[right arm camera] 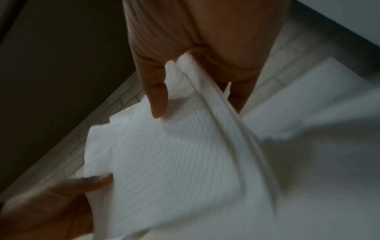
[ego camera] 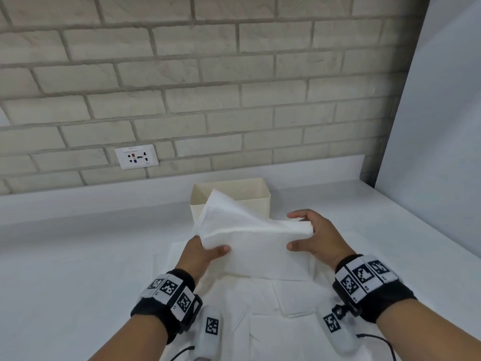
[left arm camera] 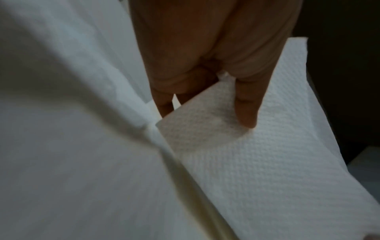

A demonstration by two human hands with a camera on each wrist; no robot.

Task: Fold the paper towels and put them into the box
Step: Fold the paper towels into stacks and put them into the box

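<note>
A white paper towel (ego camera: 255, 238) is held folded above the counter, in front of a cream open-topped box (ego camera: 260, 198). My left hand (ego camera: 203, 250) pinches its left end, thumb on top and fingers underneath. My right hand (ego camera: 309, 238) grips its right end, thumb low and fingers curled over the fold. The far flap of the towel stands up over the box's near wall. In the left wrist view the thumb (left arm camera: 246, 112) presses on the embossed towel (left arm camera: 257, 154). In the right wrist view the thumb (right arm camera: 158, 97) lies on the towel (right arm camera: 174, 154). Several more towels (ego camera: 260, 308) lie flat beneath the hands.
The white counter (ego camera: 78, 256) runs to a brick wall with a white power socket (ego camera: 136, 156). A white panel (ego camera: 442, 126) rises along the right side. Tracking bands with black-and-white markers sit on both wrists, with cables trailing near the front edge.
</note>
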